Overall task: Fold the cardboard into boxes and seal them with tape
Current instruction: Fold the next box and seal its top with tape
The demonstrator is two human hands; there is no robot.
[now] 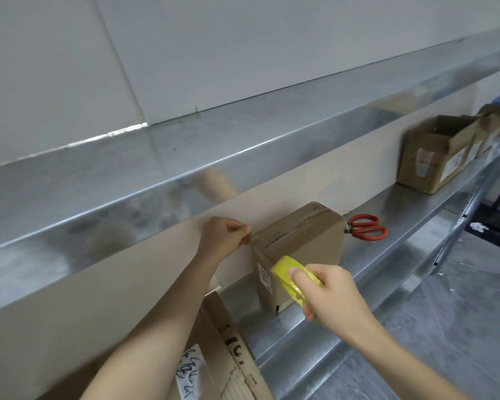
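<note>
Standing on the metal shelf (393, 209) close to the wall, the cardboard box (306, 241) shows a dark slit along its top seam; the left hand (224, 236), fingers curled tight, pinches something thin at the box's upper near corner, seemingly the tape's end, though it is too faint to tell; the right hand (329, 295) grips the yellow tape roll (292, 274), pressed to the box's near face beside a white label. Red-handled scissors (365, 227) lie just behind the box; an open box (436, 155) sits farther along; flat cardboard (214, 359) lies under the left forearm.
</note>
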